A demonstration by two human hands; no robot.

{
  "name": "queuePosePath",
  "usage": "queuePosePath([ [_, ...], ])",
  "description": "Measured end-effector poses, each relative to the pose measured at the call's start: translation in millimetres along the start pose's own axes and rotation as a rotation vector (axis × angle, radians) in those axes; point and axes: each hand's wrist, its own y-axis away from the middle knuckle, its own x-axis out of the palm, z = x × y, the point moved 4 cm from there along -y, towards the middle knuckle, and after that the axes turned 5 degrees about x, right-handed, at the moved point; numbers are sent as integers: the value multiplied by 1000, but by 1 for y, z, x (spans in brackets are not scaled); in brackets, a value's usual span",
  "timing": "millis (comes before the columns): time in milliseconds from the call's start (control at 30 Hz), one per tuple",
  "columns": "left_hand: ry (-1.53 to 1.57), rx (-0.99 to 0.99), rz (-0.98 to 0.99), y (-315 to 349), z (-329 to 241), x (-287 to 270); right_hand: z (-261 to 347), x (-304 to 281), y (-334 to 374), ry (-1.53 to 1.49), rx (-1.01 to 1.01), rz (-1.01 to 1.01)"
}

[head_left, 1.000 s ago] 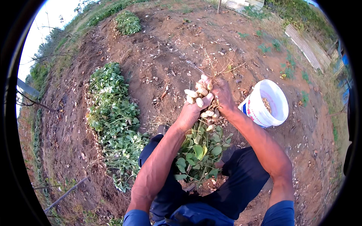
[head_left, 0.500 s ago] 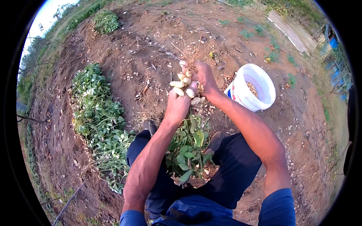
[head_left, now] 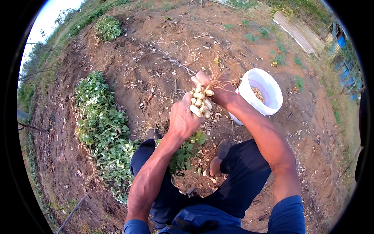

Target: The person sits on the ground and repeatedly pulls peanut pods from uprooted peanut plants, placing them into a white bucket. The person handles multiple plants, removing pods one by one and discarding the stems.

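Observation:
A peanut plant is held between my hands, its cluster of pale peanuts (head_left: 200, 101) bunched above its leafy green top (head_left: 183, 156), which hangs down between my legs. My left hand (head_left: 183, 119) is closed round the plant just below and left of the pods. On the far side, my right hand (head_left: 221, 93) is closed on the root end, with thin brown roots (head_left: 221, 78) sticking up over it. Its fingertips show beside the upper pods. The stems inside my left fist are hidden.
To the right stands a white bucket (head_left: 269, 108) with peanuts (head_left: 258, 94) inside. A long heap of pulled green plants (head_left: 103, 117) lies on the left, and a smaller green pile (head_left: 108, 28) farther off. A corrugated sheet (head_left: 294, 33) lies far right on the brown soil.
The peanut cluster has shifted right and slightly nearer, turning within my hands. The leafy top has swung left, baring the soil by my right shoe. My right hand has moved right and nearer.

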Motion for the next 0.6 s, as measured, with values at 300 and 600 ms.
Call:
queuePosePath([
  [300,793,-138,71,-5,5,-1,-85,-42,14,47,246,-336],
  [600,1006,-352,-64,-10,10,-16,-246,-29,96,567,623,-379],
])
